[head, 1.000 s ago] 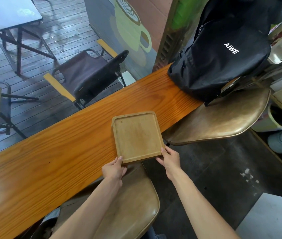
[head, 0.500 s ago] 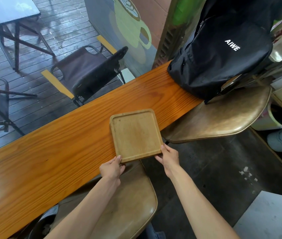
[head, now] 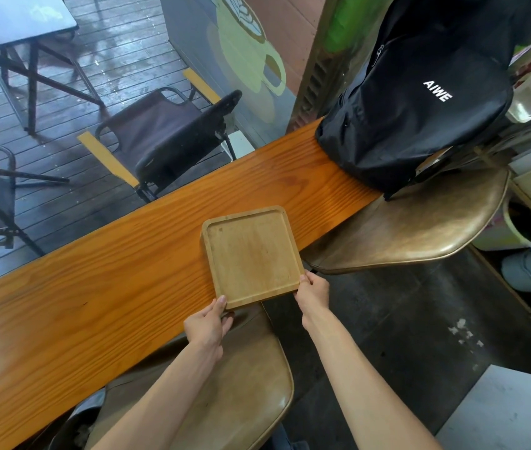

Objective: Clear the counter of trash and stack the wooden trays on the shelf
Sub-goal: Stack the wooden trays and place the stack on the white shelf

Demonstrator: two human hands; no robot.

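Note:
A square wooden tray (head: 251, 254) lies on the orange wooden counter (head: 95, 297), its near edge sticking out past the counter's front edge. My left hand (head: 207, 326) holds the tray's near left corner, thumb on the rim. My right hand (head: 314, 293) grips the near right corner with the thumb on top. The tray is empty. No trash shows on the counter.
A black backpack (head: 420, 102) stands on the counter's right end. Two brown stool seats sit in front of the counter, one under my arms (head: 244, 384) and one to the right (head: 420, 225). Behind the glass are folding chairs (head: 163, 138) and a table.
The tray has stayed in about the same place on the counter. Both hands have kept their hold on its near corners; only the view shifted slightly.

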